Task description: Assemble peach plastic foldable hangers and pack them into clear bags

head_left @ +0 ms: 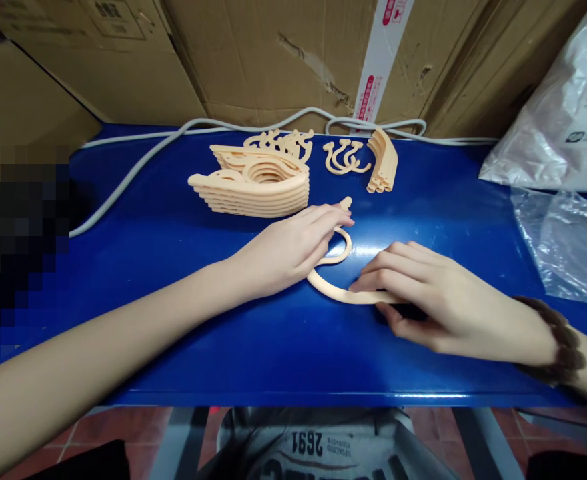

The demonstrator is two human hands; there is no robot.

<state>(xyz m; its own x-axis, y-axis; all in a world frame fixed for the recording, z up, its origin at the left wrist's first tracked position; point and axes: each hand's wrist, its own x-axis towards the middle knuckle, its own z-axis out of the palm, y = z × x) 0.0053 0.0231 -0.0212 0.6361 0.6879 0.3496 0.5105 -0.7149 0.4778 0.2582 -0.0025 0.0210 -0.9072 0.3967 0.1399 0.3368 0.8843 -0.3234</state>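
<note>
A cream plastic clothes hanger (pixel 341 293) lies on the blue tabletop between my hands, its long curved arm toward me and a rounded loop behind. My left hand (pixel 301 247) is closed over its left side, with a small cream end sticking out beyond the fingertips; the palm hides what lies under it. My right hand (pixel 423 293) pinches the curved arm between thumb and fingers, covering its right end. Just behind my left hand sits a stack of cream hanger pieces (pixel 258 193).
Behind the stack lie several small hooks (pixel 278 141), more hooks (pixel 343 160) and a bundle of curved hanger arms (pixel 383 160). A white cable (pixel 138 173) runs along the back before cardboard boxes (pixel 283 60). Clear plastic bags (pixel 548 147) lie at right. The table's front edge (pixel 323 399) is nearest me.
</note>
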